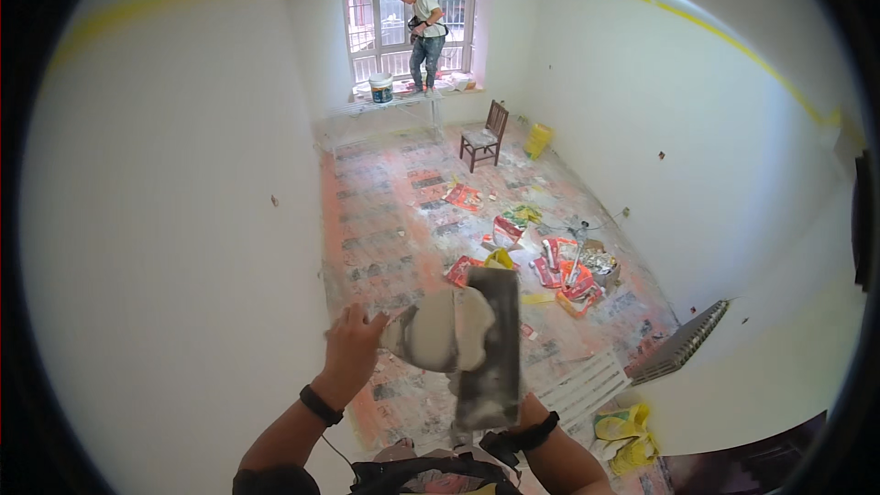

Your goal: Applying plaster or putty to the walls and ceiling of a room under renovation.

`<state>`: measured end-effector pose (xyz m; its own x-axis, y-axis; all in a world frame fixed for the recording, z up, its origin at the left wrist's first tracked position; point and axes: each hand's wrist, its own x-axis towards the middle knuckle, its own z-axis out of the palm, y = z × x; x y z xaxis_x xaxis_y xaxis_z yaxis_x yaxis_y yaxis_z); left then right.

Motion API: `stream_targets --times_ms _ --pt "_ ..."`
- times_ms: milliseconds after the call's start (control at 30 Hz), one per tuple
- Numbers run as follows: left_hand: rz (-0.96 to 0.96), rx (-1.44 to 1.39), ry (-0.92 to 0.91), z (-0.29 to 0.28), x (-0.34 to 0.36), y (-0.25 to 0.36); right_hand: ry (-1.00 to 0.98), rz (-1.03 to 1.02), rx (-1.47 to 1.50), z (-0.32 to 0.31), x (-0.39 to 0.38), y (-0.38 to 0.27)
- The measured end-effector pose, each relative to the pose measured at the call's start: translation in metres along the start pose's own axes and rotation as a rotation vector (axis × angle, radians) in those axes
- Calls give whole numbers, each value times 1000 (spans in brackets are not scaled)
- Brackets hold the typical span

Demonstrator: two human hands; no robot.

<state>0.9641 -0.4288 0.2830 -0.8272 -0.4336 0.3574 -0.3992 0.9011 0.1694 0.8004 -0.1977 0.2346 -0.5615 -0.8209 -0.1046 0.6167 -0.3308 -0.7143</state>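
My left hand (pixel 354 348) is closed round the handle of a wide putty knife (pixel 423 348), whose blade carries a smooth load of pale putty (pixel 469 330). That blade lies against the face of a long rectangular plastering trowel (pixel 500 385), and the putty spreads across both tools. Only a sliver of my right hand (pixel 530 411) shows at the trowel's lower right edge; its fingers are hidden behind the plate, where it supports the tool. Dark bands circle both wrists.
Another person (pixel 427 32) stands at the window on a platform (pixel 403 103) beside a bucket (pixel 380 87). A wooden chair (pixel 484 136), red bags (pixel 568 280), a yellow bag (pixel 628 435) and a slatted white panel (pixel 587 390) occupy the smeared floor. A radiator-like panel (pixel 683 344) leans by the right wall.
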Motion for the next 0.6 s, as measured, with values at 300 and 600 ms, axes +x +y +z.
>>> stream_targets --times_ms 300,600 --pt "-145 -920 -534 -22 -54 -39 99 -319 -206 43 -8 -53" --pt "83 -1152 -680 -15 -36 -32 206 -182 -1005 26 -38 22"
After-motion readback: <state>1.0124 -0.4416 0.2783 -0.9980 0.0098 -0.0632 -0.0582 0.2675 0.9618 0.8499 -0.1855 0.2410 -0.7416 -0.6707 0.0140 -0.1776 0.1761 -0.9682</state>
